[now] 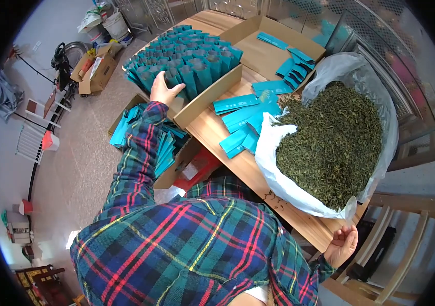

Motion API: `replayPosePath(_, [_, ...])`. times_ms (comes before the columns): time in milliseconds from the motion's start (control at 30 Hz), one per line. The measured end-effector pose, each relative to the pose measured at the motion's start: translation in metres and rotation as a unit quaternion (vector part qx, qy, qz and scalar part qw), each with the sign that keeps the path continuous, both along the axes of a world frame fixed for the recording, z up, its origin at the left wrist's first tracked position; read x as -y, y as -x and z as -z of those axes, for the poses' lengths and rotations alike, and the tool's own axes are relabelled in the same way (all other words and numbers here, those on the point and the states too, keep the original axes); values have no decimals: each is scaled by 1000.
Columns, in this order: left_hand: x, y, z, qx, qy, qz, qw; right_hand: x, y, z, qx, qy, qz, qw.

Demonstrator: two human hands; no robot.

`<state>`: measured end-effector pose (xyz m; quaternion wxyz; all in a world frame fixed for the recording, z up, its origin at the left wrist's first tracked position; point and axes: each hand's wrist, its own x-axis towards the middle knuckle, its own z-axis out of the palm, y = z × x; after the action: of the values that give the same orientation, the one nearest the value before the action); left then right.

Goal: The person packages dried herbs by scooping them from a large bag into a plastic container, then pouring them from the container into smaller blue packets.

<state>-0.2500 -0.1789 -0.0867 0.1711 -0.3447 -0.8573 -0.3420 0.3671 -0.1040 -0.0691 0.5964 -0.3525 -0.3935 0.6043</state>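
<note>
My left hand (164, 91) is at the near edge of a cardboard box packed with upright, open-topped teal pouches (187, 56). Its thumb and fingers are spread apart against the nearest pouches, and I see nothing gripped. Low on the right, my right hand (342, 246) pinches the end of a clear plastic scoop (351, 209). The scoop's other end is at the rim of a large white plastic bag (273, 176). Dried green tea leaves (330, 143) fill this bag in a heap.
Flat teal pouches (245, 116) lie on the wooden table (304, 222) between the boxes and bag. Behind them is a shallow cardboard box (248, 46) with a few more. Below the table's left side stands another box of pouches (164, 153). A wooden chair (401, 250) is at right.
</note>
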Motion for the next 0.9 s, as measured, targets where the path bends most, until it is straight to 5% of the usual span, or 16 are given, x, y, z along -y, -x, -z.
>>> replayPosePath(300, [7, -34, -37, 89, -50, 4, 995, -7, 10, 2, 16, 32, 5, 999])
replayPosePath(400, [3, -59, -54, -84, -43, 49, 994, -6, 11, 0, 14, 31, 5, 999])
replayPosePath(533, [-29, -93, -29, -51, 119, 345, 930, -9, 14, 3, 16, 30, -2, 999])
replayPosePath(667, [-92, -101, 21, 25, 246, 333, 910, -8, 24, 0, 22, 26, -8, 999])
replayPosePath(800, [-136, -105, 19, 74, 408, 250, 875, -4, 18, -5, 13, 16, -4, 1000])
replayPosePath(900, [-149, -94, 15, 80, 414, 276, 864, -1, 16, -5, 6, 22, 8, 1000])
